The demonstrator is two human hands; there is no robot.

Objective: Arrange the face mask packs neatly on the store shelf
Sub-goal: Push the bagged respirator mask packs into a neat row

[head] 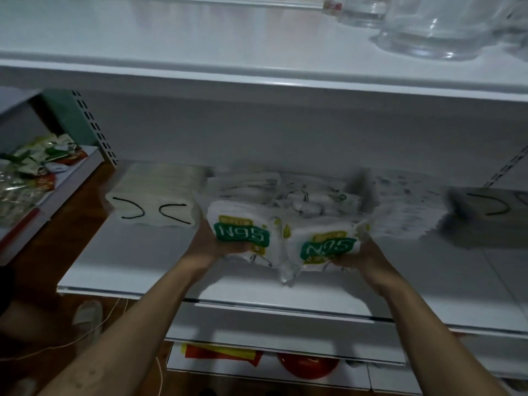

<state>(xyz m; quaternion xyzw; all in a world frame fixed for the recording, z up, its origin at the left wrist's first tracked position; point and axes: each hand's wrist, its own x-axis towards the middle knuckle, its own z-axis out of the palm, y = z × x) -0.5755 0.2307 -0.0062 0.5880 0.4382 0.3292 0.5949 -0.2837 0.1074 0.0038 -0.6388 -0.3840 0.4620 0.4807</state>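
Both arms reach forward over the white shelf [137, 270] — left hand [211, 241] and right hand [363, 252] each grip a stack of mask packs [243, 230], side by side, near the shelf's middle.

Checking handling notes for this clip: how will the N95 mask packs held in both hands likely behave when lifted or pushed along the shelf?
Probably floppy: the N95 mask packs sag and crumple between the left hand and right hand. Likely light, being thin flat pouches. The glossy film looks slippery, so a stack may slide or fan out on the shelf.
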